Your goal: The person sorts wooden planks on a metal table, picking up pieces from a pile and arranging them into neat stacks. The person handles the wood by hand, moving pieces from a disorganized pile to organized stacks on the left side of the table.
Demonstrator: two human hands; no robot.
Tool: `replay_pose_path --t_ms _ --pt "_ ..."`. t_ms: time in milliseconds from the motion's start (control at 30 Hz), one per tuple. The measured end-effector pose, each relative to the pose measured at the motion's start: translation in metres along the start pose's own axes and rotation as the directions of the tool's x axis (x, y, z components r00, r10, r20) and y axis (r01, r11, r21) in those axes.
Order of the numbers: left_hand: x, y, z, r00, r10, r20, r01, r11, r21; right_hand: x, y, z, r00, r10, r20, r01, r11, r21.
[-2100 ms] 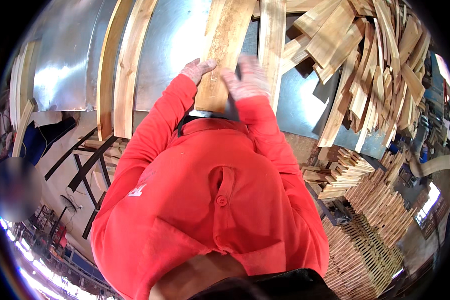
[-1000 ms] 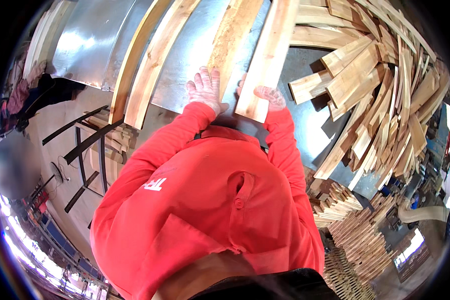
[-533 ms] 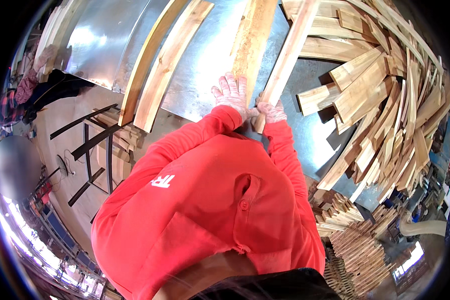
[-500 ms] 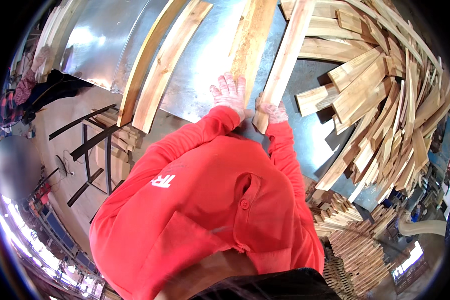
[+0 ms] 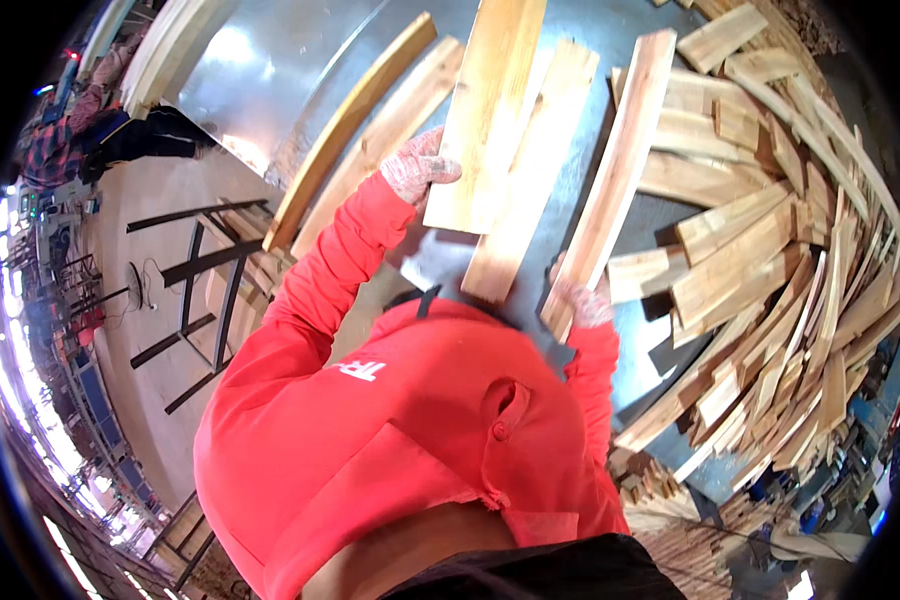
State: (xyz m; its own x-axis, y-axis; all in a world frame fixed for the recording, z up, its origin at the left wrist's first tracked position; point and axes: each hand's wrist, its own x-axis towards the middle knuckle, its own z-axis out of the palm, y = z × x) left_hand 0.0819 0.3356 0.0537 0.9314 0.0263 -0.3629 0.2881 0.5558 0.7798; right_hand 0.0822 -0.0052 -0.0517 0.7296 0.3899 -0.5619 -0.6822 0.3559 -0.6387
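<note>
The left hand (image 5: 415, 168) grips the left edge of the wide board (image 5: 485, 125) near its close end, thumb laid over the top face, fingers narrowed on the wood. The wide board partly overlaps the middle board (image 5: 537, 180), whose close end points toward the wearer. The right hand (image 5: 583, 303) holds the close end of the narrow board (image 5: 618, 165), its fingers wrapped about both edges; the narrow board is tilted on edge. All three boards are over the metal-topped bench (image 5: 280, 55). Two boards (image 5: 344, 118) lie to the left; a loose pile of boards (image 5: 740, 265) covers the right side.
</note>
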Motion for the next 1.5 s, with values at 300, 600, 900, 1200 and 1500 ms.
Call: replay_pose_path --t_ms 300,600,900,1200,1500 --pt "0.211 0.249 0.008 0.605 0.617 -0.504 0.339 0.373 0.864 0.009 -0.001 0.001 0.992 0.121 -0.043 -0.123 0.991 -0.046" --pt "0.033 -0.113 0.063 0.954 -0.032 -0.299 0.296 -0.076 0.952 0.013 -0.040 0.054 0.985 -0.126 0.122 0.174 0.775 -0.608" --pt "0.029 -0.135 0.034 0.947 0.259 -0.191 0.115 0.281 0.953 0.004 -0.012 0.077 0.991 -0.072 -0.108 -0.058 0.502 -0.863" --pt "0.002 -0.129 0.053 0.907 0.058 -0.417 0.345 0.465 0.815 -0.005 -0.162 0.031 0.335 -0.870 -0.362 -0.339 0.247 -0.908" --pt "0.004 -0.139 -0.019 0.973 0.077 -0.219 0.096 0.727 0.680 -0.097 -0.188 -0.034 0.622 -0.586 -0.518 -0.217 0.507 -0.834"
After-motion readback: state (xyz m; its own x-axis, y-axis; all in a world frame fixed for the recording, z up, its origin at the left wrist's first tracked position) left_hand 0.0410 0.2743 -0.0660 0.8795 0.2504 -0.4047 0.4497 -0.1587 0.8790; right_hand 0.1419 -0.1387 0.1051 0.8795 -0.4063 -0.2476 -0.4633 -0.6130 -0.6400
